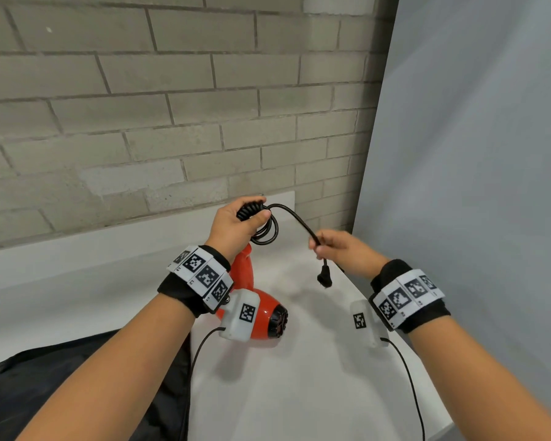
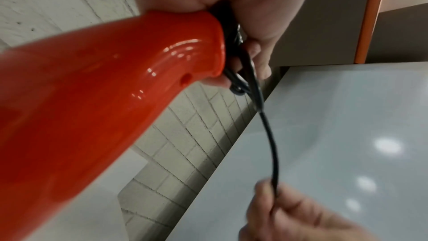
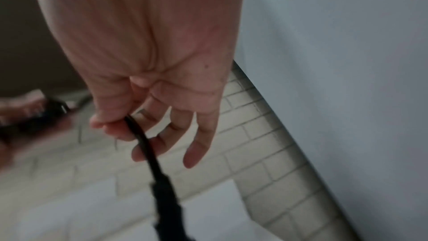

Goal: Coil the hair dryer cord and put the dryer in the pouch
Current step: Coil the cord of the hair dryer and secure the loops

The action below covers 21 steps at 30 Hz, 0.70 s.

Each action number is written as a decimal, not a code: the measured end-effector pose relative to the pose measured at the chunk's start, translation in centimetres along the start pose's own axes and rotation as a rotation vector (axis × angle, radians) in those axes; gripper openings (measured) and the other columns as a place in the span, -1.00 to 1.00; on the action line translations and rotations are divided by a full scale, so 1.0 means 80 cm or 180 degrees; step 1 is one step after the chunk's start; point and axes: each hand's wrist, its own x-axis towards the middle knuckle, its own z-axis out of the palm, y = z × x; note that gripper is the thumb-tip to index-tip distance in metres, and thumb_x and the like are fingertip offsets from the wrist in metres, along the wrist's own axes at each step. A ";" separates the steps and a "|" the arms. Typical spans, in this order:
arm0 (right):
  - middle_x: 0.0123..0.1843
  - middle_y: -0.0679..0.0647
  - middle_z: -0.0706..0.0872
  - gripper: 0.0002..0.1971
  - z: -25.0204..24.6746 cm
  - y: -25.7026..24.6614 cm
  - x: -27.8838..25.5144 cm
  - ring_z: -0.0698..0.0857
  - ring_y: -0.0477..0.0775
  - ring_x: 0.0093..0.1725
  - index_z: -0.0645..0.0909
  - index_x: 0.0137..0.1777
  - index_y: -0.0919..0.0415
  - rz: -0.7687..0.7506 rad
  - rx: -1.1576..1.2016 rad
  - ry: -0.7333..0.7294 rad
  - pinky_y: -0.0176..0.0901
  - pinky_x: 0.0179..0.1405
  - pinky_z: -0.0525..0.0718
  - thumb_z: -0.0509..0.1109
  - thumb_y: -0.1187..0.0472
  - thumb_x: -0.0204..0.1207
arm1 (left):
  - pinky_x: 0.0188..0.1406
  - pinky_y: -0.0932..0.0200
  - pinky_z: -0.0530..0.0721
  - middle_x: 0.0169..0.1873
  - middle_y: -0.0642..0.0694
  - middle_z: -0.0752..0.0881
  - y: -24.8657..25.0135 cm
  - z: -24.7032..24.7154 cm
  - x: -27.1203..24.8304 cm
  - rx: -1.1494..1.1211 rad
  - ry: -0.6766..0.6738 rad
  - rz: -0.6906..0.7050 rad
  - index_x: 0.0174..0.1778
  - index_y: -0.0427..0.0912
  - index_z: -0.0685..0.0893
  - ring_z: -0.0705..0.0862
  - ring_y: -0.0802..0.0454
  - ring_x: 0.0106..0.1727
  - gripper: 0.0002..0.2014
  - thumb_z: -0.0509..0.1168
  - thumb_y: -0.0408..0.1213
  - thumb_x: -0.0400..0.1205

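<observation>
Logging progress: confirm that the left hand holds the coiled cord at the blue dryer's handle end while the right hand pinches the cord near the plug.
Wrong colour. The dryer is red, as the head view shows. The rest holds: the left hand grips the coiled cord, and the right hand pinches it near the plug.

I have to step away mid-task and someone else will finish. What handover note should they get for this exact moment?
Left hand: grips the gathered loops of the black cord at the end of the red hair dryer's handle, holding the dryer above the white table.
Right hand: pinches the free end of the cord just above the plug, which dangles.
Pouch: black, lying on the table at the near left, without the dryer.
Done: most of the cord is looped.
Left: wind in the last stretch with the plug, then put the dryer in the pouch.
</observation>
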 end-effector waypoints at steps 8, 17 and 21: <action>-0.34 0.07 0.60 -0.71 0.011 0.026 -0.001 0.63 0.11 -0.25 0.56 -0.34 0.08 0.0537 0.0243 0.0958 -0.15 -0.12 0.66 0.31 0.48 0.49 | -0.42 0.54 0.53 -0.35 0.07 0.61 -0.003 0.003 0.002 0.0040 0.0159 0.0034 0.14 -0.23 0.65 0.56 0.38 -0.54 -0.74 0.35 -0.39 0.52; -0.35 0.04 0.62 -0.73 0.049 -0.090 0.010 0.69 0.00 -0.28 0.54 -0.31 0.08 -0.0620 0.1475 0.2002 -0.19 -0.18 0.75 0.45 0.48 0.37 | -0.18 0.59 0.56 -0.17 0.00 0.67 0.001 0.018 -0.003 -0.0111 -0.0135 0.0019 0.15 -0.24 0.62 0.63 0.22 -0.15 -0.78 0.20 -0.35 0.62; -0.22 0.08 0.63 -0.78 0.064 -0.085 0.014 0.60 -0.18 -0.28 0.55 -0.29 0.07 -0.0729 0.0706 0.2222 -0.49 -0.22 0.62 0.49 0.39 0.37 | -0.28 0.56 0.58 -0.19 0.00 0.67 0.004 0.023 -0.007 -0.0326 -0.0233 -0.0028 0.18 -0.30 0.59 0.68 0.38 -0.29 -0.77 0.14 -0.37 0.65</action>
